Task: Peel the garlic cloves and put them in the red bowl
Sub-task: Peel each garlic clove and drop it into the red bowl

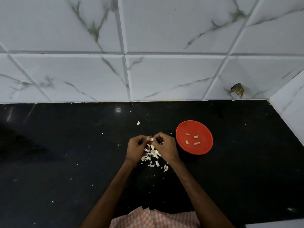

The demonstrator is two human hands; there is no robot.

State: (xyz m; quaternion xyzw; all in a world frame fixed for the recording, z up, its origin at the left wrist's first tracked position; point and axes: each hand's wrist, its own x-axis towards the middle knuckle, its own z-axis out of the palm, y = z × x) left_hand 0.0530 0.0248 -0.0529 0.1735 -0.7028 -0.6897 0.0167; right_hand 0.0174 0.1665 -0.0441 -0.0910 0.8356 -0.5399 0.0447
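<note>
Black surface, peels everywhere; our left hand and right hand both keep a pinching grip on one garlic clove, red bowl alongside holding four peeled cloves.

Cloves in bowl, bowl right of peel pile, on counter

You have a black counter meeting a white, marble-veined tiled wall. Low on its right you see a dark patch, perhaps chipped tile. Orange checked cloth shows at the bottom edge.
</note>
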